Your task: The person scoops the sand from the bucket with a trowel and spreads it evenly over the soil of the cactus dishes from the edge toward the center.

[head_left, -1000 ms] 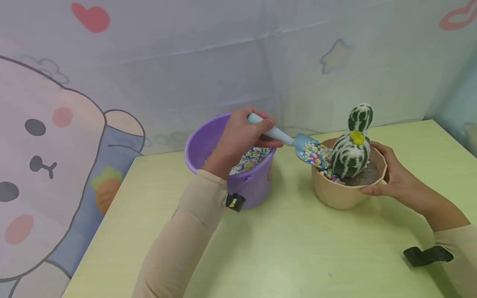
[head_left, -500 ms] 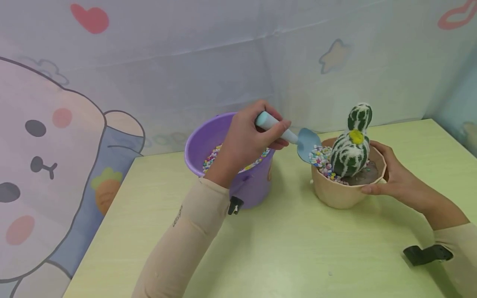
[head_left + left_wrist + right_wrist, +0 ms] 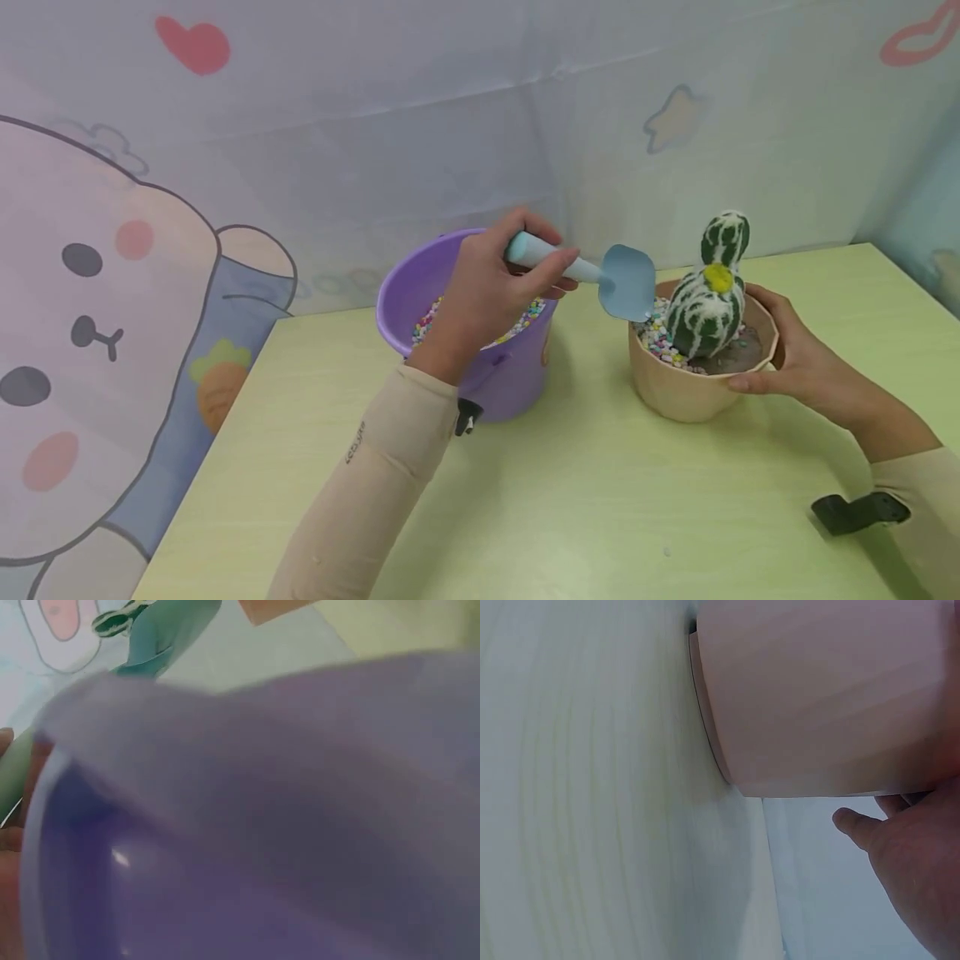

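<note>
In the head view my left hand (image 3: 491, 287) grips the pale handle of a small light-blue toy shovel (image 3: 628, 282). The shovel's blade is tilted over the left rim of a beige flowerpot (image 3: 678, 398), with no pebbles visible on its face. A green-and-white cactus (image 3: 705, 317) with a yellow flower stands in the pot. Colourful pebbles (image 3: 658, 340) lie left of the cactus, and brown soil (image 3: 738, 357) shows on the right. My right hand (image 3: 817, 371) holds the pot's right side, thumb at the front rim. The right wrist view shows the pot wall (image 3: 832, 697) close up.
Below my left hand stands a purple bucket (image 3: 506, 387) with more colourful pebbles inside; its wall fills most of the left wrist view. Both containers stand on a pale yellow-green table (image 3: 570, 500). A printed cloth (image 3: 450, 125) hangs behind the table's back edge.
Pebbles have slid off the shovel into the pot's left side. The left hand has moved slightly right and turned the blade up on edge. The right hand stays on the pot.
</note>
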`<action>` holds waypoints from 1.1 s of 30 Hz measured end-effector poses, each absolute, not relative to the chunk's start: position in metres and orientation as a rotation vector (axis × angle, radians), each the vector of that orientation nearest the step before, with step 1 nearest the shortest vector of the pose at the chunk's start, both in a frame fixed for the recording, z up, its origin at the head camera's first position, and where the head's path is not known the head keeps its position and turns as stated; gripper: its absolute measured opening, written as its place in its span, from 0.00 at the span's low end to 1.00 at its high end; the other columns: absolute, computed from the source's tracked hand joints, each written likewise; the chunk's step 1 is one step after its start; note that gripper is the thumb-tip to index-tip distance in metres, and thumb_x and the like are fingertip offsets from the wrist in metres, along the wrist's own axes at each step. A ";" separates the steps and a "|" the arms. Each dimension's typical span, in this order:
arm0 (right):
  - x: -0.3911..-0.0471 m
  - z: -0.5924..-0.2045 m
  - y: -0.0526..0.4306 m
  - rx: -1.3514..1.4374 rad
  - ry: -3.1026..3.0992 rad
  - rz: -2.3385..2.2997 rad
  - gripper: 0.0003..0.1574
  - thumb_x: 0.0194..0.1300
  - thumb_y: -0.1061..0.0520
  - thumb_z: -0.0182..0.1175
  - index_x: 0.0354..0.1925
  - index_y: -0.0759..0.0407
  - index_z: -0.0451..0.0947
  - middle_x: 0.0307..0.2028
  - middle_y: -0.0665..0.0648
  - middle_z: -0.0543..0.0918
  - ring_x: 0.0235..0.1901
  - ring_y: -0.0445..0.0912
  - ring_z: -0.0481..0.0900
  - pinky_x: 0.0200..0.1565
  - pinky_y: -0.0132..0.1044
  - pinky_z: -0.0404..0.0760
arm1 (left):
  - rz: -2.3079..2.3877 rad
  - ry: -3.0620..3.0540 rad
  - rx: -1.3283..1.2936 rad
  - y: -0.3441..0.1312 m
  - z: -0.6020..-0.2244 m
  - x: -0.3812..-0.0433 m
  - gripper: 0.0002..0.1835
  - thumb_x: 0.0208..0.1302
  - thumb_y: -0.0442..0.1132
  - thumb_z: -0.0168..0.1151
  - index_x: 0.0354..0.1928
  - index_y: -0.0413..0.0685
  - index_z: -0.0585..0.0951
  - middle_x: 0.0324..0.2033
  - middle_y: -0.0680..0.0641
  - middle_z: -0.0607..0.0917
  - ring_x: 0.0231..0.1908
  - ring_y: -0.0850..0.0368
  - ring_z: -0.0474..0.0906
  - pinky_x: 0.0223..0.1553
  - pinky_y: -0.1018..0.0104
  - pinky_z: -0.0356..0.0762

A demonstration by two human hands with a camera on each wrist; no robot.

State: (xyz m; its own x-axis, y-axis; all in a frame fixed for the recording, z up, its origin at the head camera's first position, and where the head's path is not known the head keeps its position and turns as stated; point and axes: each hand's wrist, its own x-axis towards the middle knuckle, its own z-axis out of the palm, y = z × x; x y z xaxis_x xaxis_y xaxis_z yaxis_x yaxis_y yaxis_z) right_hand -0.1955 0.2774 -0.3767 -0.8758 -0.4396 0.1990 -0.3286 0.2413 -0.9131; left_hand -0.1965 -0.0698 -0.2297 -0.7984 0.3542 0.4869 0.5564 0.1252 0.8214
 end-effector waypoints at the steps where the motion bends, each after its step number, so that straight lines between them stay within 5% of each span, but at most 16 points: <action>1: -0.196 -0.377 0.278 -0.744 2.402 -1.717 0.66 0.59 0.72 0.64 0.77 0.44 0.33 0.73 0.61 0.39 0.68 0.41 0.48 0.51 0.15 0.63 | -1.761 -2.202 -0.910 -0.072 -0.230 -0.197 0.07 0.65 0.30 0.65 0.39 0.37 0.75 0.31 0.40 0.87 0.30 0.48 0.87 0.33 0.56 0.88; 13: -0.195 -0.380 0.276 -0.750 2.377 -1.807 0.68 0.55 0.72 0.68 0.77 0.46 0.34 0.71 0.59 0.45 0.66 0.40 0.51 0.53 0.17 0.63 | -2.063 -1.850 -0.751 -0.109 -0.235 -0.202 0.08 0.71 0.32 0.59 0.43 0.36 0.71 0.34 0.30 0.81 0.29 0.36 0.86 0.33 0.46 0.87; 22: -0.197 -0.379 0.283 -0.864 2.236 -1.879 0.65 0.57 0.79 0.59 0.77 0.48 0.34 0.72 0.57 0.43 0.62 0.39 0.58 0.50 0.20 0.74 | -2.130 -1.668 -0.305 -0.161 -0.230 -0.208 0.08 0.75 0.38 0.53 0.45 0.39 0.69 0.35 0.36 0.79 0.24 0.46 0.86 0.31 0.53 0.87; 33: -0.195 -0.380 0.281 -0.808 2.222 -1.890 0.65 0.57 0.77 0.62 0.77 0.47 0.35 0.71 0.57 0.44 0.61 0.39 0.60 0.49 0.21 0.75 | -1.536 -2.098 -0.316 -0.202 -0.226 -0.202 0.11 0.73 0.41 0.56 0.44 0.41 0.67 0.33 0.38 0.78 0.25 0.53 0.86 0.29 0.60 0.87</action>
